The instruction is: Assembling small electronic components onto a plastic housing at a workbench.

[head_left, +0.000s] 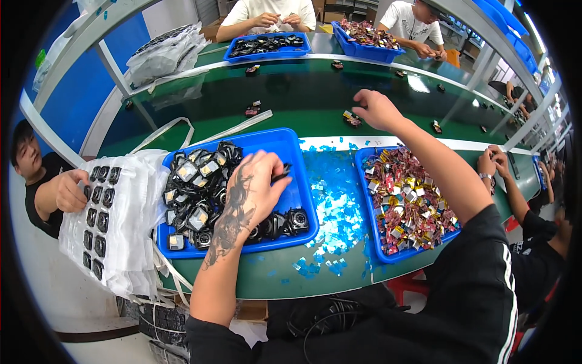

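My left hand (262,179) is over a blue tray (306,182). Its fingers are closed on a small black plastic housing (282,172), partly hidden by the hand. A heap of black housings (197,170), several with pale squares on them, fills the tray's left side, and a few more lie along its near edge. Across the belt reaches my right hand (377,110), thumb and index finger apart with nothing visible between them. Just beside its fingertips, a small circuit assembly (351,119) with a yellowish piece sits on the green belt.
Right of my tray, another blue tray (383,256) holds heaped red circuit boards with small batteries (406,197). Blue film scraps (336,212) litter the surface between them. Stacked white sheets with black parts (100,212) stand left, where a person's hand (71,191) touches them. Co-workers sit opposite.
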`<state>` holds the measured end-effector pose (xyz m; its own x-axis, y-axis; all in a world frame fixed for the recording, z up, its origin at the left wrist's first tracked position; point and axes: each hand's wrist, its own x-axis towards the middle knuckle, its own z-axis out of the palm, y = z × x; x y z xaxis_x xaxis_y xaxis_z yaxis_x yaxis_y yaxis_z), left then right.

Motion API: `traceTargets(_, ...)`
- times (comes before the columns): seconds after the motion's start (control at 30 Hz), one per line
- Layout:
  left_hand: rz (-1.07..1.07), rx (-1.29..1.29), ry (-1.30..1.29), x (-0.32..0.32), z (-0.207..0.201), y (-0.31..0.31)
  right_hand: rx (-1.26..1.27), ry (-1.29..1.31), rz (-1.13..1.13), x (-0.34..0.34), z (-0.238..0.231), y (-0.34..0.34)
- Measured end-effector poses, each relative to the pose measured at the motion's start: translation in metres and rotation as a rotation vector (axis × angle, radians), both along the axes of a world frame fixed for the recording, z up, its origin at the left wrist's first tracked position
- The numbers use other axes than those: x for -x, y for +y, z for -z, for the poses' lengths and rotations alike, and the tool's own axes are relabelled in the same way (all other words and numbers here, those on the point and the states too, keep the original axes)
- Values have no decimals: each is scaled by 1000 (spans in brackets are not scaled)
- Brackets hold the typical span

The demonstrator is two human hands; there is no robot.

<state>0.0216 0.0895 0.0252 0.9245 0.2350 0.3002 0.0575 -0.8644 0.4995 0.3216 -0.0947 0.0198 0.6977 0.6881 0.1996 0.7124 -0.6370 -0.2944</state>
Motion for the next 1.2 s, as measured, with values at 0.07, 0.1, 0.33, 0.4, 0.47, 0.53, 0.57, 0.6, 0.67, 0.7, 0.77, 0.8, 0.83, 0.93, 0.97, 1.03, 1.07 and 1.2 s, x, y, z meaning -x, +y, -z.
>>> traceTargets(0.07,91,-51,-400,-3,0,-12,-126,545,-127,58,-29,12)
traceTargets(0.1,122,-56,-409,-2,-2,-19,-176,864,-151,90,-43,11)
traceTargets(0.33,217,319,-431,2,2,-60,-544,1215,-239,181,-33,-26)
traceTargets(0.4,237,943,-424,5,2,-78,-611,1241,-131,190,-35,-36)
traceTargets(0.47,407,1407,-69,5,6,-77,-579,1162,-152,195,-32,-50)
traceTargets(0.53,401,1256,-62,4,11,-80,-526,1090,-193,194,-38,-65)
traceTargets(0.57,337,1383,-58,6,13,-82,-345,658,-235,188,-48,-74)
traceTargets(0.6,273,1512,-55,6,17,-83,-162,225,-267,176,-54,-85)
traceTargets(0.67,229,1520,-80,4,20,-83,-210,-110,72,139,-50,-115)
traceTargets(0.7,187,1573,-20,3,18,-81,-58,-185,111,127,-48,-135)
traceTargets(0.77,161,1641,70,-1,17,-76,62,-108,115,105,-43,-164)
traceTargets(0.8,123,1648,60,0,20,-75,36,60,66,100,-37,-169)
traceTargets(0.83,153,1688,52,-1,22,-74,-44,41,99,101,-34,-170)
traceTargets(0.93,223,1773,53,-4,18,-75,-312,-4,179,112,-37,-178)
traceTargets(0.97,216,1707,23,0,16,-76,-364,5,181,119,-37,-174)
traceTargets(1.03,210,1649,-1,2,16,-76,-378,-12,140,137,-46,-168)
traceTargets(1.07,226,1463,4,1,17,-73,-347,-32,90,153,-54,-157)
traceTargets(1.2,327,856,-137,5,17,-75,-160,-32,-307,206,-73,-116)
